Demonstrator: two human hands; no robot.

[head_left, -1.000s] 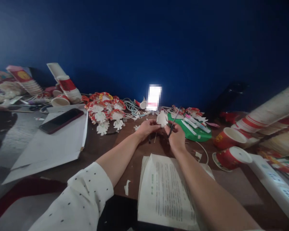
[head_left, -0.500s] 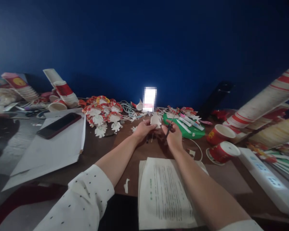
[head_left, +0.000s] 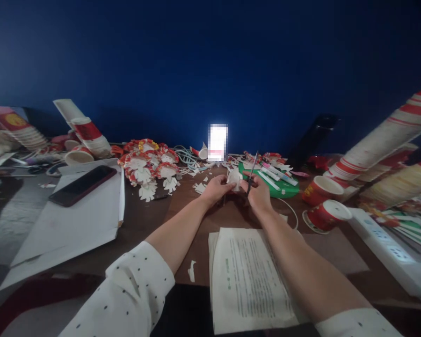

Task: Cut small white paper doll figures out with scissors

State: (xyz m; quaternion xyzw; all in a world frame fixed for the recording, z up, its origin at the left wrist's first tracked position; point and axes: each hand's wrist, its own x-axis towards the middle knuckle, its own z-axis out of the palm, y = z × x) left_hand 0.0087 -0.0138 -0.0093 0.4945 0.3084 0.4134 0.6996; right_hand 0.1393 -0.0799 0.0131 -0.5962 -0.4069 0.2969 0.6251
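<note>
White paper cutout [head_left: 234,177] has tilted, left hand [head_left: 217,189] pinching it, right hand [head_left: 260,193] gripping scissors [head_left: 253,166].

1 deep blue wall [head_left: 210,61] fills the upper part of the view, paler and greyer toward the left edge and sinking almost to black at the upper right corner. A brown tabletop [head_left: 140,229] runs up to its foot. The brightest spot is a small white glowing rectangle [head_left: 218,140], pixelated, low against the wall; the rest of the room looks dim. At far left lies a grey surface [head_left: 7,234] crossed by dark shadow, its nature unclear. Blackness [head_left: 185,309] shows below the table's near edge.
</note>
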